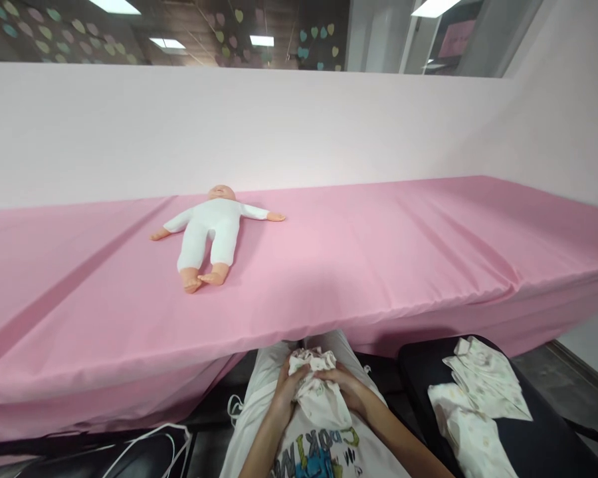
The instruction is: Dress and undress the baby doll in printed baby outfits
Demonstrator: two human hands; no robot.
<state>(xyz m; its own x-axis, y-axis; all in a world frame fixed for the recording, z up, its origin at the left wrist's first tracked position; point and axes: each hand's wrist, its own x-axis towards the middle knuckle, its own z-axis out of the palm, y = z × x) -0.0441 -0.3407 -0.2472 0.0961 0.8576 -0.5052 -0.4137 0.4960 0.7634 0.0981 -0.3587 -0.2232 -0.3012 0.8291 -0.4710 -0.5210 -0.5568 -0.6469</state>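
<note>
A bunched white cloth garment with a small print (321,395) is held over my lap, in front of my shirt. My left hand (292,385) grips its left side, fingers curled into the fabric. On the other side my right hand (346,382) has its fingers closed on the same cloth near the top. What kind of garment it is I cannot make out. Beyond the table edge, a baby doll (212,229) in a white bodysuit lies on its back with arms spread, apart from both hands.
A pink sheet (339,259) covers the long table before me. At my right, a black chair (538,438) bears more printed white cloths (483,378). A white cord (152,435) lies over a black seat at lower left. A white wall (279,126) with a window stands behind.
</note>
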